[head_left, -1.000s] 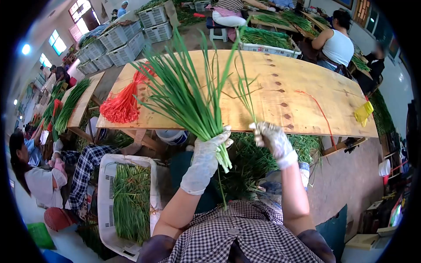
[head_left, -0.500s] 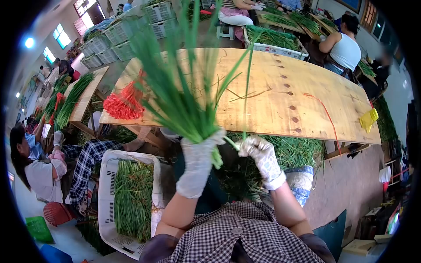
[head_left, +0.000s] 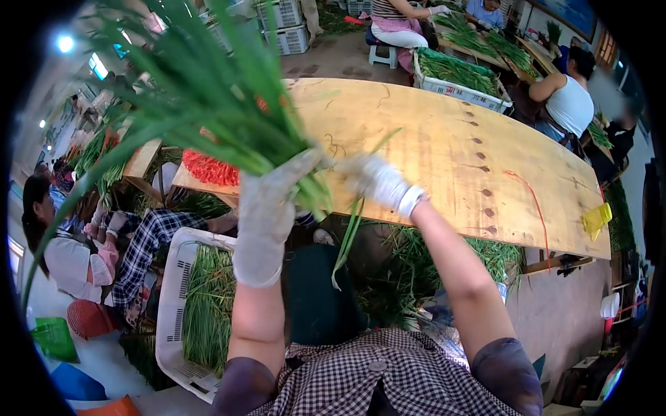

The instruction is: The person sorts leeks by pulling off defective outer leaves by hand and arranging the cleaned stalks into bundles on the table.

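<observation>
In my gloved left hand is a thick bunch of green chives, gripped near the stem ends. Its leaves fan up and to the left, blurred by movement. My gloved right hand, also smeared by motion, is close to the bunch's right side, over the table's near edge. A few loose chive leaves run through its closed fingers and dangle below it. Behind the bunch, a pile of red ties lies on the left end of the wooden table, partly hidden by leaves.
A white crate of chives stands at my lower left. More chives lie beneath the table. On the tabletop are a red strand and a yellow object. Other people sit at the left and far right, near another chive-filled crate.
My left hand has carried the bunch up and left, tilting it leftward. My right hand has moved up and left, drawing loose leaves with it. The view has shifted slightly.
</observation>
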{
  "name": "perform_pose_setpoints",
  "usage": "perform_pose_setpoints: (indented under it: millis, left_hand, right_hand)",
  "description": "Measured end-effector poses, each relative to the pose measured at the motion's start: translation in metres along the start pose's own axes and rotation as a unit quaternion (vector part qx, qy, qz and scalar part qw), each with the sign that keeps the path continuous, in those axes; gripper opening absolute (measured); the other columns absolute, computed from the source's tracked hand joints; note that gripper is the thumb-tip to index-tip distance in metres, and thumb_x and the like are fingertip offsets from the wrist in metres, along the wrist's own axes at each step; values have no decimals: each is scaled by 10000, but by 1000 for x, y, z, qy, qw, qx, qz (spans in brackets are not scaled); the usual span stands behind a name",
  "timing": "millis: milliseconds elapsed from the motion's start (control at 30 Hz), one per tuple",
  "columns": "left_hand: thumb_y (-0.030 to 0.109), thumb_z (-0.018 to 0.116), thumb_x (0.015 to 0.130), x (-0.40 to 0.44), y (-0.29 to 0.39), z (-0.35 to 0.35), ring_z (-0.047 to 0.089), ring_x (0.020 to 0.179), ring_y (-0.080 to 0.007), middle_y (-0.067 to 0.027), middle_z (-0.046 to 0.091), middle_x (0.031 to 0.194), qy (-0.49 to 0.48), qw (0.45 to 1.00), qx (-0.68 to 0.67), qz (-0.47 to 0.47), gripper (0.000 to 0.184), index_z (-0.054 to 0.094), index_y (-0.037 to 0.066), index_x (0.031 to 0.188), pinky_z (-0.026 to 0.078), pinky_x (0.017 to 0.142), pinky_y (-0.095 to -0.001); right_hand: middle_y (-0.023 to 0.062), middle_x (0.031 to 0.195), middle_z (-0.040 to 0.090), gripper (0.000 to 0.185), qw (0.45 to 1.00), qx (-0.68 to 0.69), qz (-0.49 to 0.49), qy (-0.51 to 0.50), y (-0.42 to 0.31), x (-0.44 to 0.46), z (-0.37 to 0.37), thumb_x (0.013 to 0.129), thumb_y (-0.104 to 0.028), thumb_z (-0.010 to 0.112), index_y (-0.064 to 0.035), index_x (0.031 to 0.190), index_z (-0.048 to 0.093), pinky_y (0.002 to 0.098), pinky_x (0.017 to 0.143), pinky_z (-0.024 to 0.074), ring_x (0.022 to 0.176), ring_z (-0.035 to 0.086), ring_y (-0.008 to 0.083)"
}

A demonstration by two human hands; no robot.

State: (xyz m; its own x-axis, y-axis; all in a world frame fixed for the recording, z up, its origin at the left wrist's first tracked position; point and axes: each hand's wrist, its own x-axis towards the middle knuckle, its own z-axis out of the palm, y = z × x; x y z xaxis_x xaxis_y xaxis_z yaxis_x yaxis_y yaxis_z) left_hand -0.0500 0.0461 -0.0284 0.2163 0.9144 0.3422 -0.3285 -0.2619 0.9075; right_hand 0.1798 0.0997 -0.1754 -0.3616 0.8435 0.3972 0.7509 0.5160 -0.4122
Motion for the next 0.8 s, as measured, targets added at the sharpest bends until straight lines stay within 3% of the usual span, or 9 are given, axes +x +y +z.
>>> perform_pose_setpoints:
  millis: [100,167,233,300,367,533,600,700,800]
  left_hand:
    - [30,650,811,15,-11,40,667,786,-218,-137,659,963,-59,990,-106,-66,237,597,-12,1038,565,513,-327]
    - [7,654,810,20,-32,61,664,782,-193,-134,666,978,-116,980,-140,-85,244,611,-17,1049,567,595,-290]
    - [-12,661,801,22,-62,81,662,787,-181,-122,671,963,-146,975,-142,-83,251,613,-18,1047,560,628,-277]
    - [-64,690,764,30,-100,106,646,796,-149,-90,679,918,-181,977,-60,-101,271,624,-5,1020,542,682,-273]
    - [-42,703,763,20,-106,130,643,787,-144,-88,683,904,-192,976,-58,-82,248,632,2,996,535,682,-282]
    - [217,811,708,10,-224,147,585,1017,-211,-74,640,1105,-336,905,250,71,541,568,44,1160,466,908,-343]
    - [237,789,741,1,-216,151,592,1031,-227,-95,639,1109,-360,930,14,-66,530,558,44,1177,476,915,-356]
    - [231,709,823,-9,-183,154,634,953,-257,-131,655,1030,-391,873,-159,-244,403,566,35,1144,525,843,-409]
    - [220,569,917,-27,-171,159,639,814,-342,-171,629,875,-326,736,-388,-448,198,581,54,1025,531,753,-586]
  right_hand:
    - [69,1041,666,315,945,202,-208,-151,-110,-50,-5,753,-221,727,-122,1048,674,374,864,483,992,610,260]
    - [91,1109,663,333,864,280,11,-419,-130,-93,-38,819,-291,684,-120,1104,673,349,895,481,986,637,249]
    - [107,1096,667,370,954,232,70,-176,-106,-134,-68,820,-319,693,-67,1090,669,354,921,485,1005,636,237]
    - [125,1217,601,523,868,379,287,146,-90,-155,-98,785,-170,746,6,1236,547,350,950,468,1126,564,223]
    - [157,1306,521,695,902,235,197,305,-87,-145,-148,778,-189,753,13,1350,414,356,1018,416,1275,418,206]
    - [115,1218,598,458,890,334,305,57,-34,-140,-145,875,-329,622,-85,1258,561,359,940,468,1214,495,215]
    - [145,999,664,361,960,105,214,147,-43,-142,-130,912,-330,560,-65,1151,618,326,805,497,849,634,213]
    - [135,1031,662,552,905,220,363,17,-89,-105,-180,824,-355,698,12,1213,559,296,819,495,918,607,162]
    - [174,1017,656,688,884,177,378,211,-61,-109,-166,794,-364,734,38,1289,476,349,830,494,910,627,214]
